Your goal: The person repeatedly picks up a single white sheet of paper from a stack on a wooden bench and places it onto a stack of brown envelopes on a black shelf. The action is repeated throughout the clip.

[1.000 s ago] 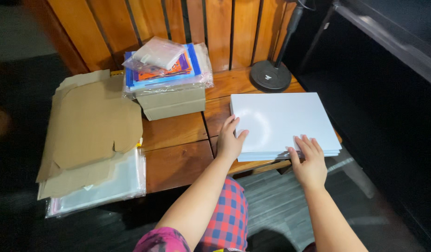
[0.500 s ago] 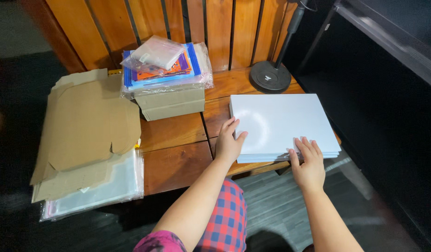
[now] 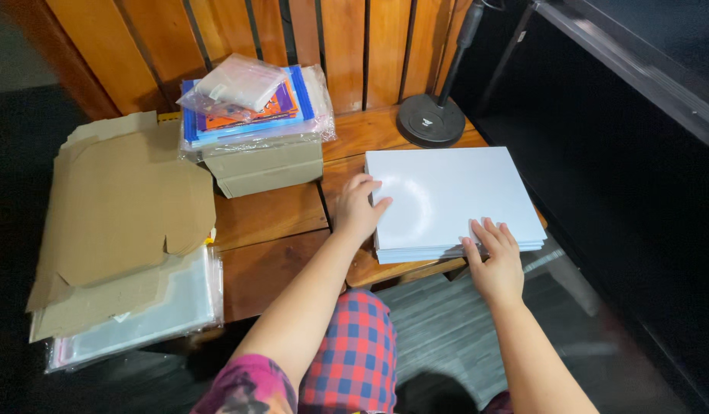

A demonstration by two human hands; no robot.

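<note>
A stack of white glossy sheets (image 3: 454,195) lies at the right end of a wooden bench (image 3: 270,215). My left hand (image 3: 358,207) rests against the stack's left edge, fingers curled onto the top sheet. My right hand (image 3: 492,257) presses its fingertips on the stack's near edge, just right of the middle. Neither hand has lifted anything; both only touch the stack.
Flattened cardboard pieces (image 3: 116,207) lie over clear plastic sleeves (image 3: 147,314) at the left. A closed cardboard box (image 3: 266,165) carries colourful packets in plastic (image 3: 247,100). A black round stand base (image 3: 431,119) sits behind the stack. A dark cabinet (image 3: 638,153) stands at the right.
My right hand has slid slightly along the stack's near edge. The view shifted a little; the left hand stays at the left edge.
</note>
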